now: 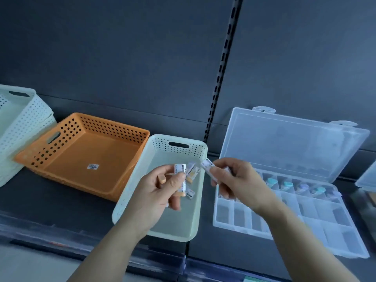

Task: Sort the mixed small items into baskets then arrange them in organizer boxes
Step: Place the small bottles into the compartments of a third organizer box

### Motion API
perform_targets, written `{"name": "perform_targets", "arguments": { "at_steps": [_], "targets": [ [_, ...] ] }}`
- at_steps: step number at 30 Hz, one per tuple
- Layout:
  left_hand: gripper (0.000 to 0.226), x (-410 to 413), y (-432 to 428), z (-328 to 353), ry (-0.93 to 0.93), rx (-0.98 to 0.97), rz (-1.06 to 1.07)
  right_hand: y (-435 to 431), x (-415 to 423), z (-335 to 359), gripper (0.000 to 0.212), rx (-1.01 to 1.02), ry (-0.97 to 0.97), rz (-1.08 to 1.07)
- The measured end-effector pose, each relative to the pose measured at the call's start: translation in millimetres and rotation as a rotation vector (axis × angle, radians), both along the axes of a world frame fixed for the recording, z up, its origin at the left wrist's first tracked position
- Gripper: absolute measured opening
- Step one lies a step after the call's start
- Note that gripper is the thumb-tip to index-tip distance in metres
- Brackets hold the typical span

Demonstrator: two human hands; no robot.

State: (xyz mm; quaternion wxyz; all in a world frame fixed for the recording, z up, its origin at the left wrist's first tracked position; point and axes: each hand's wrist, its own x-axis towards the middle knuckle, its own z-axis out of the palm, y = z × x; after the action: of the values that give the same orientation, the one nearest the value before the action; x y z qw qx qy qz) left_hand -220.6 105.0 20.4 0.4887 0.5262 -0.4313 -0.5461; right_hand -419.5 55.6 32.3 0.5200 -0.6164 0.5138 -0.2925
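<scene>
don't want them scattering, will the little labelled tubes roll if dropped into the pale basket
Likely yes: the labelled tubes look round and smooth, so they should roll on the pale basket's flat floor. Its walls would probably stop them. They seem light: the left hand holds more than one easily.

Shop shelving, likely retail: dark metal shelf [61,200], dark back panels [122,58], slotted upright [221,68] between them, barcode sticker [93,166] inside the orange basket [105,125].
</scene>
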Motion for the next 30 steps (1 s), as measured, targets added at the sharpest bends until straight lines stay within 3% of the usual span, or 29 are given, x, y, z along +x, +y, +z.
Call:
{"name": "perform_targets", "arguments": {
  "at_steps": [2, 6, 10, 12, 14, 20, 26, 30],
  "targets": [
    [0.036, -28.7, -2.7, 5.6, 0.045, 0.043, -0.047, 6.8, -33.2, 1.2, 0.014, 0.039, -0.082, -0.092],
    [0.023, -91.1, -9.6, 6.0, 0.047, 0.07, -0.194, 18.6, -107.8, -4.9, 0.012, 0.075, -0.157, -0.279],
    [0.034, -146.1, -23.9, -5.3, -0.273, -0.019, -0.283, 27.1, -175.5, -9.2, 0.012, 0.042, -0.089, -0.452],
    [0.029, -170.8, -31.0, -8.5, -0.505, -0.119, -0.27, 29.5, -202.1, -13.7, 0.01, 0.005, 0.015, -0.529],
    [0.02, -194.7, -37.0, -10.4, -0.616, -0.189, -0.235, 31.8, -222.9, -20.1, 0.009, -0.016, 0.044, -0.576],
    [0.009, -251.6, -57.5, -35.5, -0.907, -0.308, -0.352, 33.0, -260.1, -34.9, 0.005, -0.066, 0.095, -0.574],
    [0.016, -277.2, -65.0, -57.9, -1.215, -0.294, -0.495, 29.0, -275.0, -48.6, 0.003, -0.131, 0.188, -0.5],
    [0.02, -280.9, -64.4, -61.9, -1.292, -0.298, -0.513, 25.9, -275.3, -57.3, 0.001, -0.18, 0.272, -0.433]
  ]
}}
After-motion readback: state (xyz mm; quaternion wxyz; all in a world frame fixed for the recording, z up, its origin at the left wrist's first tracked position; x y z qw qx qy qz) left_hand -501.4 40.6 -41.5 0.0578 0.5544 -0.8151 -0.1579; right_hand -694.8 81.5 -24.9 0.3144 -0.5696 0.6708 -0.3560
